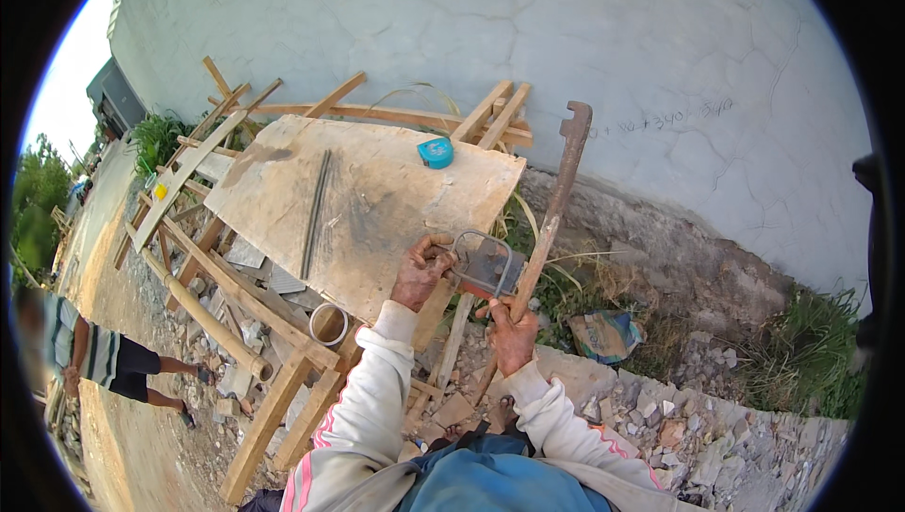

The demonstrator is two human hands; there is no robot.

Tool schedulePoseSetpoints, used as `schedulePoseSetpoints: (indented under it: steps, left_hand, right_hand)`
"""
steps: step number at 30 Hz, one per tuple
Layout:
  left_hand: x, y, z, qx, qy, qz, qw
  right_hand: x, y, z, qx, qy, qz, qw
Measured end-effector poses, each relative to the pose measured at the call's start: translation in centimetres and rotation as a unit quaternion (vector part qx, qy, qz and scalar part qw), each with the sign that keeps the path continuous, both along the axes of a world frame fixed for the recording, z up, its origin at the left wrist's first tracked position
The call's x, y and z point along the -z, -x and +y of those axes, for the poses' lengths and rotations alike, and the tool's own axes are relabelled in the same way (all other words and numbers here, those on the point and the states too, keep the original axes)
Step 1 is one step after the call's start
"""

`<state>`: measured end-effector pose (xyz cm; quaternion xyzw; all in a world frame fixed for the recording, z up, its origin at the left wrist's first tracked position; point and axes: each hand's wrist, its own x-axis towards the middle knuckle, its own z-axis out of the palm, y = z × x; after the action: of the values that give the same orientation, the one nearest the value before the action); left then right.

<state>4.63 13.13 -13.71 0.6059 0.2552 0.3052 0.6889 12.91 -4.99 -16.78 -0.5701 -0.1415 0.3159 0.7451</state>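
Note:
My left hand (421, 272) is closed on a thin steel rod bent into a rounded rectangular loop, a rebar stirrup (509, 254), at the near right corner of the board. A dark metal block (490, 267) with an orange-red lower part sits under the stirrup. My right hand (513, 335) is wrapped round a long rusty rebar bending wrench (558, 193). Its notched head points up and away to the right, beside the block. On the worn wooden board (377, 191) lie straight thin rods (318, 215) and a turquoise tape measure (436, 152).
A rough timber frame (255, 295) supports the board, with a round pipe piece (328, 323) at its near edge. A cracked grey wall (641, 69) stands behind. Rubble (698, 427) and a torn sack (606, 336) lie at right. Another person (104, 352) is at far left.

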Motion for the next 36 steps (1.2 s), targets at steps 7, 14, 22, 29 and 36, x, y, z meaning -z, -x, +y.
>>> schedulePoseSetpoints:
  steps: [7,14,22,29,36]
  left_hand:
    - [0.4,1.5,-3.9,-0.052,-0.011,0.129,0.99]
    - [1.2,0.7,-4.7,-0.16,-0.323,0.35,0.865]
    - [1.3,-1.4,-7.1,-0.227,-0.442,0.391,0.775]
    - [2.2,-2.8,-7.1,-0.241,-0.488,0.401,0.736]
    - [2.7,-3.2,-7.1,-0.253,-0.495,0.398,0.73]
  right_hand:
    - [-1.5,-7.7,-0.9,-0.104,0.063,0.014,0.992]
    - [-1.4,-11.6,0.5,-0.204,0.129,-0.113,0.964]
    - [0.4,-12.5,0.7,-0.236,0.111,-0.158,0.952]
    - [0.6,-12.3,0.8,-0.237,0.092,-0.114,0.96]
    - [0.4,-12.9,0.8,-0.267,0.088,-0.125,0.952]
